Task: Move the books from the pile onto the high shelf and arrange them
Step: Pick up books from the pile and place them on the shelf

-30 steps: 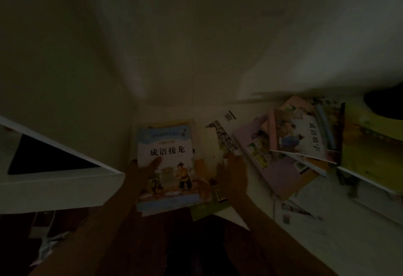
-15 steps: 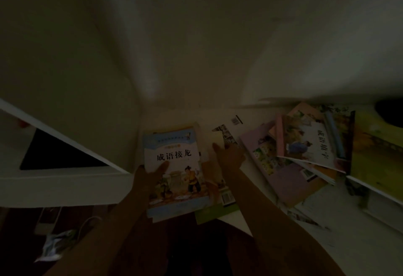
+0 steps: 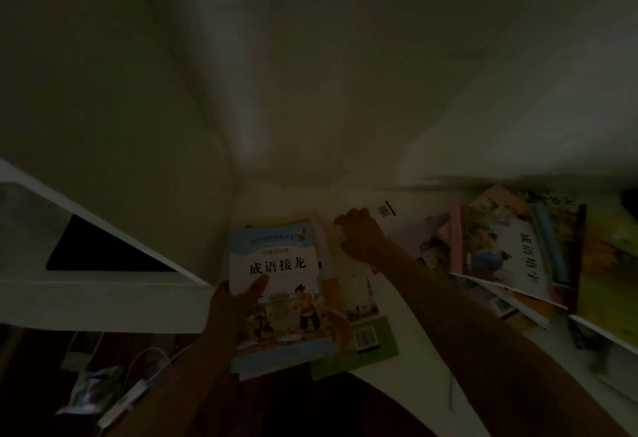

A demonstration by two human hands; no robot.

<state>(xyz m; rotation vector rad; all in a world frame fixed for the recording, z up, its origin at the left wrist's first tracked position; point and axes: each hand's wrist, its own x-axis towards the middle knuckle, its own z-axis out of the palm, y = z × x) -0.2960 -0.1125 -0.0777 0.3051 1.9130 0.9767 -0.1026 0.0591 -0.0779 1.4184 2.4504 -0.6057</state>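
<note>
The scene is dim. My left hand [image 3: 238, 302] grips the lower left edge of a blue-and-white book [image 3: 279, 284] with a cartoon cover, thumb on its front; it tops a small stack in the white shelf's [image 3: 414, 360] left corner. Under it lies a green-backed book [image 3: 373, 343] with a barcode. My right hand [image 3: 362, 238] reaches further back and rests, fingers bent, on a white book [image 3: 386, 210] with a barcode. To the right sprawls a loose pile of books [image 3: 500, 257], a pink-edged one on top.
White walls meet in a corner behind the stack. A white ledge [image 3: 103, 295] with a dark panel juts in at the left. Below, on a dark floor, lie a white power strip with a cable [image 3: 127, 398] and a crumpled wrapper. More books [image 3: 611, 281] lie at far right.
My right hand has moved up and back from beside the blue book onto the white book behind it. My left hand keeps its hold on the blue book.
</note>
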